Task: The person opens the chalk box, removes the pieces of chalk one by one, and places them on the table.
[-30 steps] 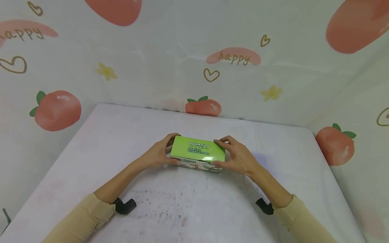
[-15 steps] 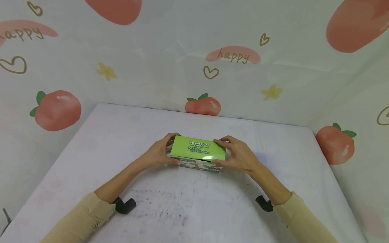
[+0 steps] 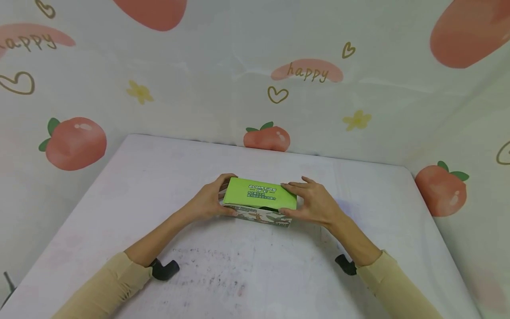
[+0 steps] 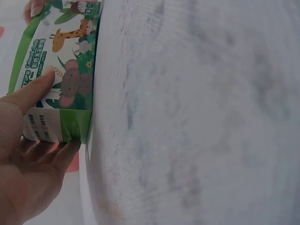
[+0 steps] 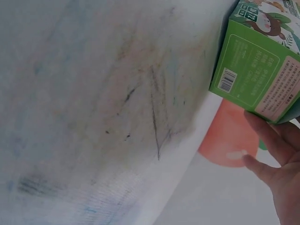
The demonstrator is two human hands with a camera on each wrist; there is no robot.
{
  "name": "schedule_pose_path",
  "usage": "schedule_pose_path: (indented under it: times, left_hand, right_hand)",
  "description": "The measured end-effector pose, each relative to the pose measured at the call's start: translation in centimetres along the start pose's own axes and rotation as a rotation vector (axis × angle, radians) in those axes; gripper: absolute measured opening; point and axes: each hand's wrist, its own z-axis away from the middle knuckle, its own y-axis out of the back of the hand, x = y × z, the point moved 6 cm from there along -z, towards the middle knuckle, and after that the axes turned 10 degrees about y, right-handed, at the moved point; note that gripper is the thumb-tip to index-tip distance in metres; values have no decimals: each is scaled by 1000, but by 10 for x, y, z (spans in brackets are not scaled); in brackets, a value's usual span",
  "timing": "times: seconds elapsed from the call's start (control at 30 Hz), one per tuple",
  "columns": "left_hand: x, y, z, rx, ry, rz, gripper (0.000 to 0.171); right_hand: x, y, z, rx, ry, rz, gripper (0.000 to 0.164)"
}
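Note:
A small cardboard box [image 3: 259, 195] lies on the table with a bright green top and cartoon animals printed along its front. My left hand [image 3: 209, 197] grips its left end, thumb on the front face and fingers behind. At the other end my right hand [image 3: 312, 201] holds the top's right edge between thumb and index finger, little finger raised. Near that thumb, a narrow dark gap shows under the top's front edge. In the left wrist view the left thumb presses an animal-printed face [image 4: 70, 77]. The right wrist view shows the green end panel [image 5: 253, 70] with a barcode.
The box rests on a white, smudged table [image 3: 239, 274] marked with dark specks. A patterned cloth backdrop [image 3: 215, 79] stands behind it and at both sides. Black curved pieces [image 3: 165, 270] stick out beside both wrists.
The gap under the top's front edge near the right thumb has widened a little. My right little finger has lifted. The left hand keeps its grip and the box stays in place.

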Motion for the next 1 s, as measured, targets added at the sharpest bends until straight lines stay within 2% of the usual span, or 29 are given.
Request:
schedule_pose_path:
  times: [0.17,0.33,0.53,0.7,0.83,1.0]
  left_hand:
    - [1,-1,0,3,7,-13,103]
    - [1,-1,0,8,7,-28,103]
    - [-1,-1,-1,8,9,-36,104]
    - [-1,-1,-1,8,6,-52,105]
    - [0,-1,-1,11,-2,-67,104]
    - [1,0,0,6,-8,-66,104]
  right_hand:
    - [0,-1,1,-3,23,16,63]
    - [-2,-1,0,-41,42,40,64]
    - [-4,3,-2,-52,58,0,55]
    - [-6,1,1,-66,26,-12,58]
    - [-7,3,4,-40,-16,-33,56]
    - [-7,6,6,36,-9,-84,49]
